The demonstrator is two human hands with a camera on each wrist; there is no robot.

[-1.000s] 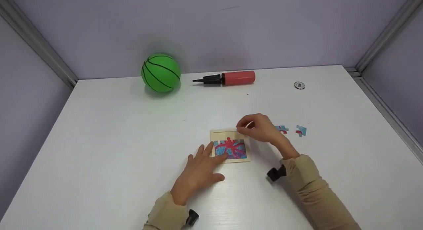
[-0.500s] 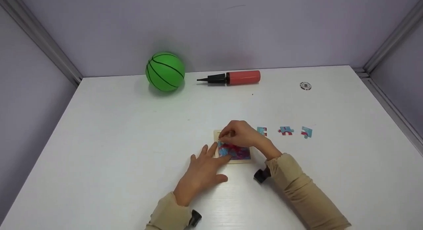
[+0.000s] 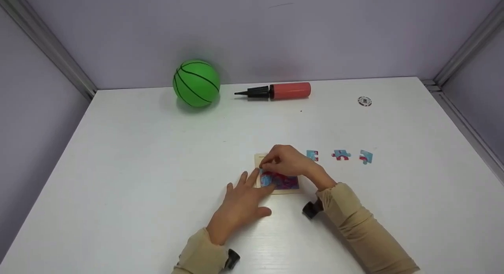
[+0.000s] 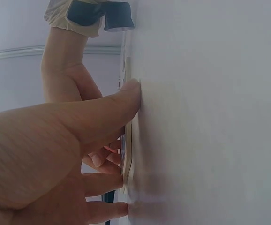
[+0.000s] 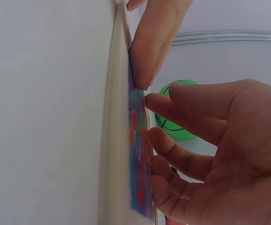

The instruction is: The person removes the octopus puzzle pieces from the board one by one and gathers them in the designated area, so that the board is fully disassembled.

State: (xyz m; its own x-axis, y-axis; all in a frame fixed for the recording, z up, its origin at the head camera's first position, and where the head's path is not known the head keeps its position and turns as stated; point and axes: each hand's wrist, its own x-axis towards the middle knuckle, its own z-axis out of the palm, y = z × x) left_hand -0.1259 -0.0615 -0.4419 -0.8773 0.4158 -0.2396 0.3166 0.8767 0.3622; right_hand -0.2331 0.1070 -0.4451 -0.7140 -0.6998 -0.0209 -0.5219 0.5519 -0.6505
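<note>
A small jigsaw puzzle with a red and blue picture lies in a pale wooden frame. Flat on the table, my left hand spreads its fingers, with fingertips at the frame's left edge and on the puzzle's lower part. My right hand reaches over the top, its bent fingers and thumb together at the puzzle's upper left; the right wrist view shows fingertips at the picture surface. Whether they pinch a piece is hidden. Loose to the right lie three puzzle pieces: one, another and the last.
A green ball and a red and black hand pump stand along the table's back edge. A black and white round chip lies at the back right. Pale walls enclose the back and sides.
My right hand has moved left across the frame, from its upper right corner to the puzzle's upper left, uncovering a loose piece. My left hand has stayed at the frame.
</note>
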